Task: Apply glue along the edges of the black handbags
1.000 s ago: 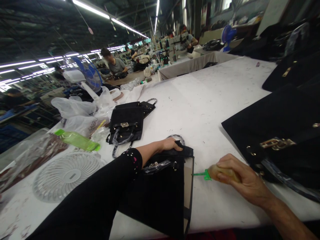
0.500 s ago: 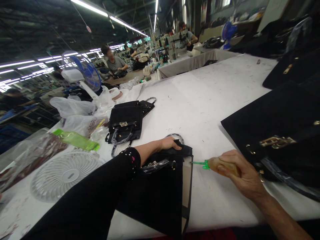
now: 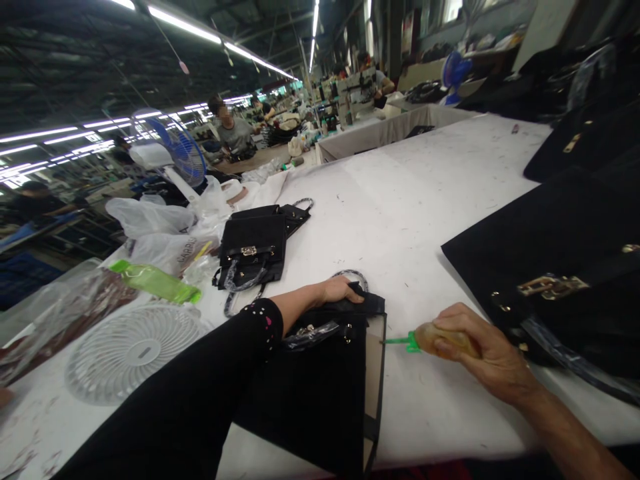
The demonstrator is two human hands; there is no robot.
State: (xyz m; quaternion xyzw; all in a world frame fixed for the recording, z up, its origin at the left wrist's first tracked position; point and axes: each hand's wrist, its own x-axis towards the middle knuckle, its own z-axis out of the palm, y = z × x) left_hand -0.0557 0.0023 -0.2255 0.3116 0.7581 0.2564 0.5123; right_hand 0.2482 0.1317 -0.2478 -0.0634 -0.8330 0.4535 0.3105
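Nozzle of the small amber squeeze bottle with green tip (image 3: pixel 434 341), gripped in the right hand (image 3: pixel 487 363), points left at the flat black fabric handbag (image 3: pixel 325 387), tip just beside its tan edge panel. Left hand (image 3: pixel 339 291) lies fingers-flat on the bag's far top edge.

Left arm in black sleeve stretched forward, left hand (image 3: pixel 340 291) palm down, fingers flat. Right hand (image 3: pixel 480 357) near worktop's front edge, fingers curled tight, forearm bare.

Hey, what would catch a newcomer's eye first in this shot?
Probably the right hand squeezing a small amber bottle, its green nozzle at the edge of a black handbag in front. The left hand presses on the bag's top. A white fan lies flat at left beside a green bottle.
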